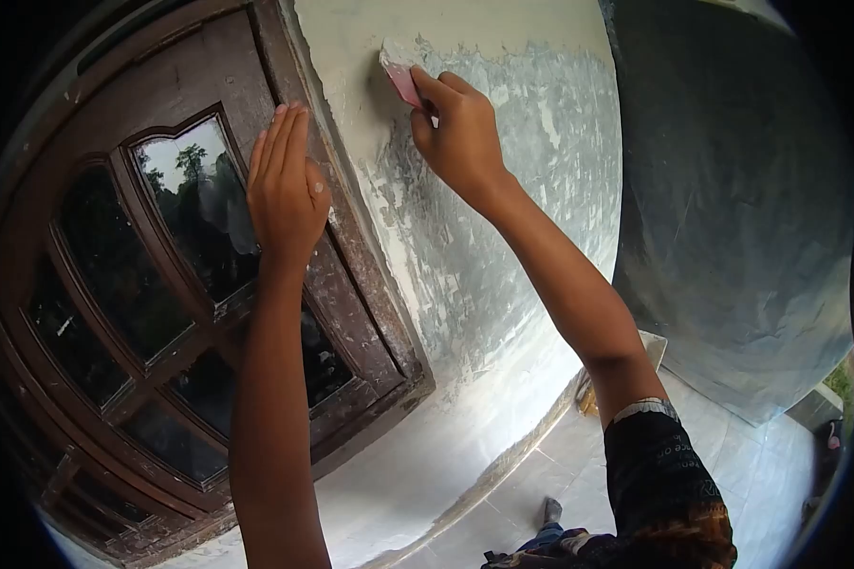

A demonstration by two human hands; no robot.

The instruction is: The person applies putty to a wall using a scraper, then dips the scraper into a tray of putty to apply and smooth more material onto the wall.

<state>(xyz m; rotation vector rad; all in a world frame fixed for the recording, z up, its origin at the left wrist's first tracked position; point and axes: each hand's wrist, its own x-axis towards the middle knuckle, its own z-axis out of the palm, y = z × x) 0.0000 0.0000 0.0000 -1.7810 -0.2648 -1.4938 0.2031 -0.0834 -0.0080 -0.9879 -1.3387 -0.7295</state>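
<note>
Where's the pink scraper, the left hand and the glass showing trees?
Pink scraper [404,87]: head view, its pink part.
Left hand [287,194]: head view, back of hand.
Glass [192,163]: head view, on a reflected tree.

A flat pink scraper [403,83], its edge smeared with whitish paste, is pinched tilted in the right hand [460,133] against the wall [531,190], which is cream above and patchy grey (streaked with pale flecks) below. The left hand [285,190] lies flat by the scuffed brown window frame [346,242], glass panes inside it.
</note>
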